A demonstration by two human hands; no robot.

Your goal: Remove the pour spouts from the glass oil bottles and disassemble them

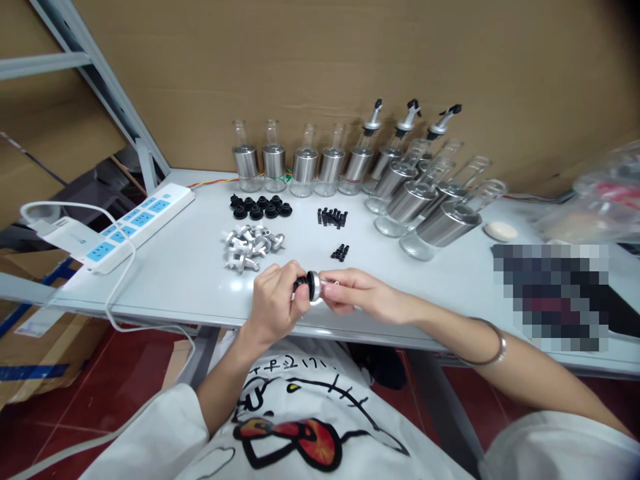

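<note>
Near the table's front edge, my left hand is closed around a ribbed black stopper. My right hand pinches the silver pourer spout, whose round collar meets the stopper's flange. Just beyond my hands lies a heap of silver spouts. Behind it, several black stoppers stand in a cluster. To the right are small black tubes and a little pile of tiny black caps.
Glass bottles with steel sleeves line the back and right; three carry pourers. A power strip with a white cable sits at left. A white oval object and plastic bags lie at right.
</note>
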